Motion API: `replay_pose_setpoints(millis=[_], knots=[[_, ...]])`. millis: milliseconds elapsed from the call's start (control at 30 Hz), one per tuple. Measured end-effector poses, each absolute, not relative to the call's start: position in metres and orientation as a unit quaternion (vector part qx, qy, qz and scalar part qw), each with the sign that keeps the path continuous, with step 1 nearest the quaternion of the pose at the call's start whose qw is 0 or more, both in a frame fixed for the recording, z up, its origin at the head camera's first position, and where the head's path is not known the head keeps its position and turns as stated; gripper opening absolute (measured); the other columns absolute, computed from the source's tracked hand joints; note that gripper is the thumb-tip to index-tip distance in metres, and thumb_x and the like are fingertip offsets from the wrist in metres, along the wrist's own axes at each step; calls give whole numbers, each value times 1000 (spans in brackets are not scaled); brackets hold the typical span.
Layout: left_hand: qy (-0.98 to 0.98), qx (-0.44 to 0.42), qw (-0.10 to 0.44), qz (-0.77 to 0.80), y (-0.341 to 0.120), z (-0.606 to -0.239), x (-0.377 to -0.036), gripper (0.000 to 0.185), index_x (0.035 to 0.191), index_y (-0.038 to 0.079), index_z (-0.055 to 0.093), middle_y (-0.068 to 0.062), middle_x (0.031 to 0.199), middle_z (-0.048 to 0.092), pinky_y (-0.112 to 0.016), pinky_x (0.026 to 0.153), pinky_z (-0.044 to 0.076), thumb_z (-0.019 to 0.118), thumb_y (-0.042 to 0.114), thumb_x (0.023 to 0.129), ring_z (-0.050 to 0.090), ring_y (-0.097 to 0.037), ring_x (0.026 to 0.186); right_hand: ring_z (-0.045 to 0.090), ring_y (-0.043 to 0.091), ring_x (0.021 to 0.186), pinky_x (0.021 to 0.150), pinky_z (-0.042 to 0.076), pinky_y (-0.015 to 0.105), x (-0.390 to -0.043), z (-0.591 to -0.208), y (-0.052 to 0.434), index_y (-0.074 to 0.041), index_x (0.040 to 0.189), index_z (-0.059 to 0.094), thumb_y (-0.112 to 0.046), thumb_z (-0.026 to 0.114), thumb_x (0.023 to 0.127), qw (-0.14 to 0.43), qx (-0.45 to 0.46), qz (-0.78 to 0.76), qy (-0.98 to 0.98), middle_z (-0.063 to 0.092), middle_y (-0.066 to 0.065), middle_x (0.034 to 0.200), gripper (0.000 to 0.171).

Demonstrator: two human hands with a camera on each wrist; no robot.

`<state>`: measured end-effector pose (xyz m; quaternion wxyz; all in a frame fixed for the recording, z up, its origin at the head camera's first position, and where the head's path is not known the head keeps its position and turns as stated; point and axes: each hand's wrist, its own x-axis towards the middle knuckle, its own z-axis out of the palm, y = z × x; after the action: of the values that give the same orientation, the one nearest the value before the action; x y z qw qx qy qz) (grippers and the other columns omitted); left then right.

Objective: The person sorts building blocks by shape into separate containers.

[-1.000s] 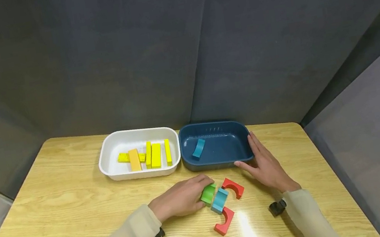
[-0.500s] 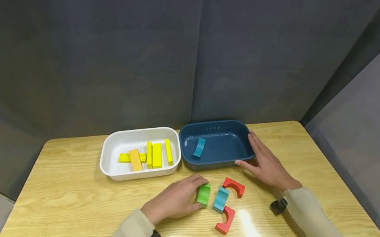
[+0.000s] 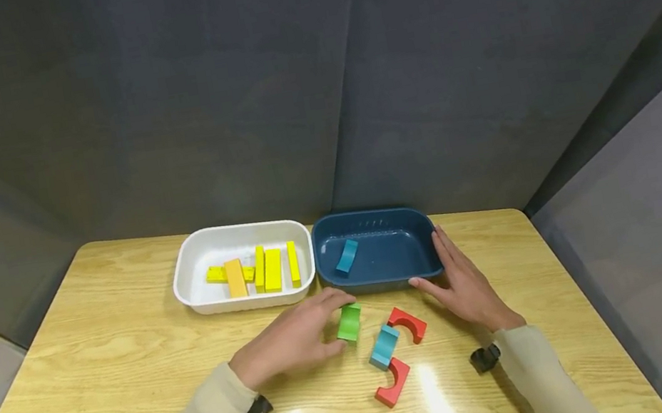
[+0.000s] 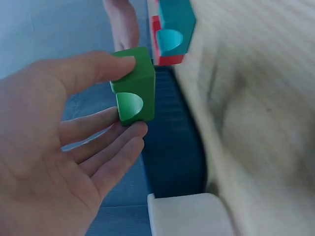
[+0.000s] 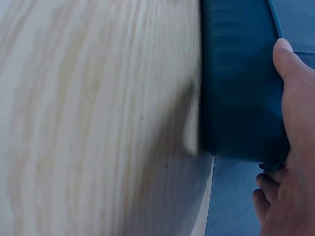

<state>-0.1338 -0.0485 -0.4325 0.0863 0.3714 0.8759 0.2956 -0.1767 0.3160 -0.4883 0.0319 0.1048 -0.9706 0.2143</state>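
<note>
My left hand [image 3: 293, 339] pinches a green block [image 3: 349, 323] with a curved hollow between thumb and fingertips. In the left wrist view the green block [image 4: 135, 86] is held off the table. My right hand [image 3: 470, 289] rests against the right front corner of a dark blue bin [image 3: 382, 285], fingers straight along its side and thumb at the front edge. One small blue curved block [image 3: 347, 258] lies inside that bin. Between the hands on the table are a blue hollowed block [image 3: 384, 347] and two red arch blocks, an upper red arch [image 3: 411, 325] and a lower red arch [image 3: 393, 384].
A white bin [image 3: 193, 302] stands left of the dark blue one, holding several yellow blocks [image 3: 272, 270] and an orange-yellow block [image 3: 235, 278]. Both bins sit near the back of the wooden table [image 3: 101, 358], before a dark grey curtain [image 3: 193, 113].
My left hand has drawn the green block left, away from the blue hollowed block, then raised it toward the bins. The right hand keeps its place at the dark blue bin.
</note>
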Motion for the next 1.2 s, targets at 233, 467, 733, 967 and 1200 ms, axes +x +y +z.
replay_pose_setpoints(millis=[233, 467, 733, 967, 1200], knots=[[867, 367, 45, 333, -44, -417, -140, 67, 153, 13, 58, -4, 152, 58, -41, 110, 56, 85, 22, 93, 60, -23, 130, 17, 46, 163, 125, 23, 72, -177, -489, 316, -8, 173, 5, -66, 66, 99, 33, 101, 208, -972, -4, 5, 181, 112], [873, 347, 9, 343, -33, -410, -159, 69, 157, 12, 54, -8, 157, 53, -42, 103, 60, 83, 21, 94, 64, -30, 127, 18, 46, 162, 125, 23, 72, -177, -487, 316, -8, 173, 5, -66, 65, 99, 32, 99, 204, -973, -4, 5, 181, 112], [893, 300, -12, 336, -20, -405, -180, 70, 156, 12, 55, -8, 156, 55, -44, 108, 57, 85, 23, 93, 60, -27, 133, 17, 45, 163, 125, 24, 71, -177, -487, 316, -7, 173, 7, -64, 66, 99, 37, 107, 208, -971, -1, 9, 181, 110], [903, 273, -1, 331, -9, -408, -191, 70, 157, 13, 53, -7, 158, 53, -42, 105, 58, 83, 27, 95, 61, -26, 128, 19, 46, 162, 124, 26, 72, -179, -487, 316, -7, 173, 6, -65, 66, 99, 39, 107, 204, -972, 0, 12, 181, 112], [905, 270, 6, 327, 0, -416, -202, 68, 156, 12, 54, -7, 155, 55, -30, 86, 60, 82, 26, 95, 61, -22, 111, 18, 46, 163, 125, 25, 71, -178, -490, 315, -8, 173, 5, -66, 66, 99, 34, 104, 207, -972, -5, 5, 181, 113]])
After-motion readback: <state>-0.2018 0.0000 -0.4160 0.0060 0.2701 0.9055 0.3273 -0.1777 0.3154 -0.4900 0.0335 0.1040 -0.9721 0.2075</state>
